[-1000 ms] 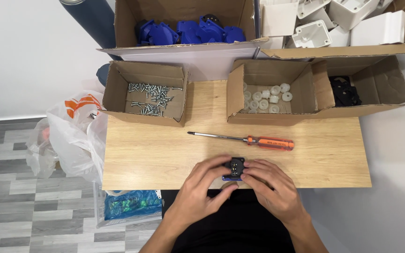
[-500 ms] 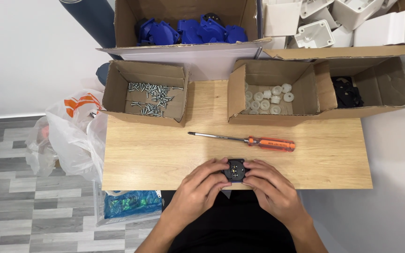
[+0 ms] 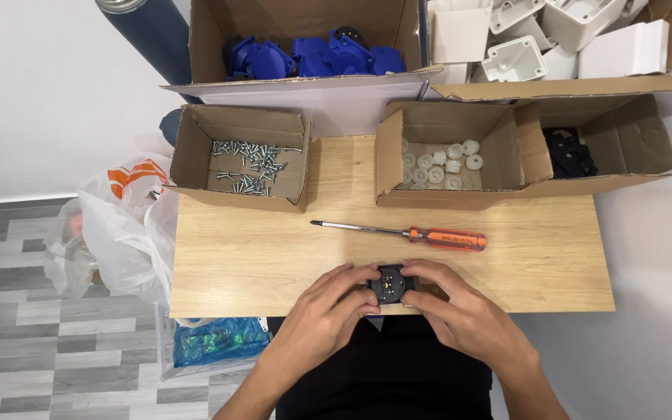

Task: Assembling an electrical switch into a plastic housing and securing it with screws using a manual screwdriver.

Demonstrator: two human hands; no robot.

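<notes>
Fingers (image 3: 355, 289) of left hand (image 3: 328, 311) and right hand (image 3: 460, 315) closed around small black round part (image 3: 392, 285) at near edge of surface (image 3: 258, 257), brass contacts facing up. Apparently mid-assembly: screwdriver (image 3: 406, 234) idle mid-surface, screws (image 3: 252, 165) and white caps (image 3: 439, 163) boxed along far edge. Part's underside hidden; far-right box contents indistinct.

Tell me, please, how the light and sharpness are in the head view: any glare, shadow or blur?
Head view: even, soft light, no strong glare on the wooden table; soft shadows inside the screw box; the screwdriver is sharp; the left hand and right hand hide much of the small black part; slight wide-angle bending at the edges.
</notes>
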